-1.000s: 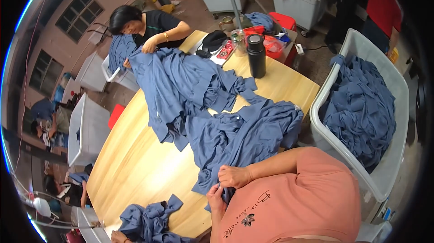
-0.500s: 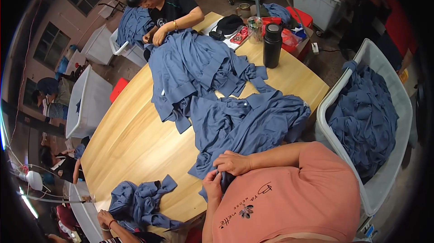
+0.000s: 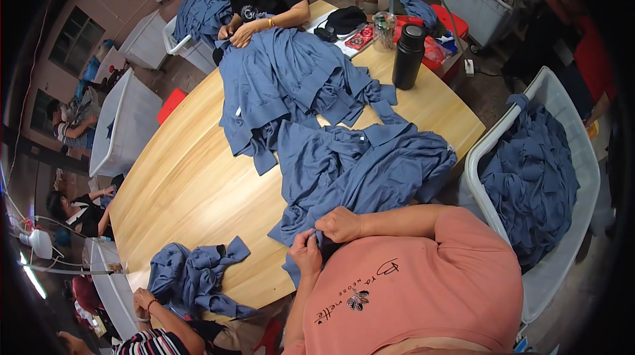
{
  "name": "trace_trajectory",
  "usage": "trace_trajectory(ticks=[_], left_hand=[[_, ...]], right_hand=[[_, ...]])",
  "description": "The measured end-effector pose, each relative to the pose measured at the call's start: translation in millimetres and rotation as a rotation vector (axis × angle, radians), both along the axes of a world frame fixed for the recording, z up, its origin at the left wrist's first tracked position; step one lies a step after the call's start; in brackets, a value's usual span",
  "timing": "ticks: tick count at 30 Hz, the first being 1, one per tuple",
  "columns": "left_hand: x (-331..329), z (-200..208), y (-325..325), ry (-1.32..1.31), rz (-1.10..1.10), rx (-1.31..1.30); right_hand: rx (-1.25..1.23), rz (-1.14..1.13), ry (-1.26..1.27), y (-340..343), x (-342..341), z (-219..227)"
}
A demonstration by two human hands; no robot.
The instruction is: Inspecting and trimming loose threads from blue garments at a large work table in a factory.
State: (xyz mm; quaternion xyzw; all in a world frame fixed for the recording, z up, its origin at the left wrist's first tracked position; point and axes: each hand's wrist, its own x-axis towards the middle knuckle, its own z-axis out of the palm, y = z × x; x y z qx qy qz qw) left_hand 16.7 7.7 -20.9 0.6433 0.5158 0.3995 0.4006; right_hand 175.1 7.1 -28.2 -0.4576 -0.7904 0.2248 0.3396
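A crumpled blue garment (image 3: 357, 166) lies at the near edge of the wooden table, its lower left part hanging toward my body. My left hand (image 3: 305, 253) pinches the cloth at that edge. Close beside it, my right hand (image 3: 338, 225) is closed on the same garment, its fingers curled over the fabric. The two hands almost touch, and the small bit of cloth between them is mostly hidden by the fingers. Beyond, a larger heap of blue garments (image 3: 291, 77) overlaps the far side of mine; a co-worker across the table handles its far end.
On the wooden table (image 3: 192, 176), a black bottle (image 3: 409, 57) and a glass jar (image 3: 384, 32) stand at the far right. A white bin (image 3: 562, 276) full of blue garments is at my right. Another co-worker's hands hold a blue garment (image 3: 192, 276) at the near left.
The view has shifted slightly, so the scene sits differently in the picture. My hands stay closed on the garment edge; the right hand's fingers look more curled. The near-left co-worker leans further in.
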Motion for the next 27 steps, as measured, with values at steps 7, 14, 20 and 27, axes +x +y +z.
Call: trace_trajectory(ticks=[7,14,20,27], left_hand=[[18,8,10,0.294,-0.027,0.354],[12,3,29,0.288,-0.041,0.029],[-4,-12,34,0.372,-0.046,-0.099],[-18,-35,39,0.170,-0.130,-0.296]], right_hand=[[0.085,-0.187,-0.031,8,7,2],[0.139,-0.273,-0.275,9,39,12],[0.434,-0.177,-0.338,10,26,18],[0.431,0.189,-0.356,24,-1,-4]])
